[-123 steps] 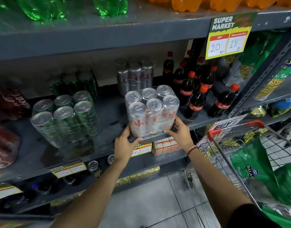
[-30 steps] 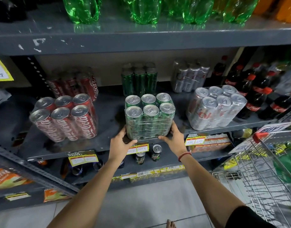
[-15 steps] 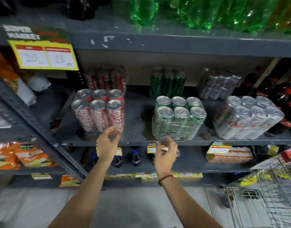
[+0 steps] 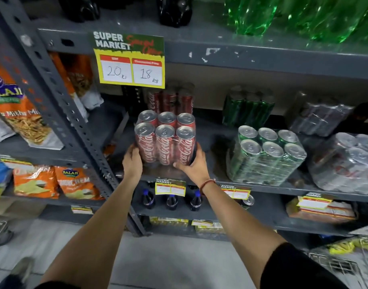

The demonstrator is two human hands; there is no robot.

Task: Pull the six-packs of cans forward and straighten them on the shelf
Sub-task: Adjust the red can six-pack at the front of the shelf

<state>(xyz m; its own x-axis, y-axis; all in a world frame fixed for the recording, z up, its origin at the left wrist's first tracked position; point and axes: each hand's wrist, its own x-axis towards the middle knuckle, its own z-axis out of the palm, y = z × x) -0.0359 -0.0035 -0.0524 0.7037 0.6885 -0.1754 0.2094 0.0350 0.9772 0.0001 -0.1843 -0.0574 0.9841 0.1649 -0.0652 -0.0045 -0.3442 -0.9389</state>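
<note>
A red six-pack of cola cans [image 4: 165, 140] stands at the front of the grey shelf [image 4: 262, 189], wrapped in clear film. My left hand [image 4: 132, 161] grips its lower left side and my right hand [image 4: 192, 164] grips its lower right corner. To the right sit a green six-pack [image 4: 264, 157] and a silver six-pack [image 4: 349, 163], both near the shelf's front edge. Behind them at the back stand another red pack [image 4: 171, 99], another green pack [image 4: 248, 108] and another silver pack [image 4: 318, 116].
A slanted grey upright post [image 4: 60, 97] borders the shelf on the left, with orange snack bags [image 4: 16, 105] beyond it. A price sign [image 4: 130, 61] hangs from the shelf above. Small dark bottles [image 4: 171, 202] stand on the shelf below. A wire trolley [image 4: 349, 261] is at lower right.
Both hands left the green six-pack, moved left and closed on the red six-pack. The view has shifted left with them.
</note>
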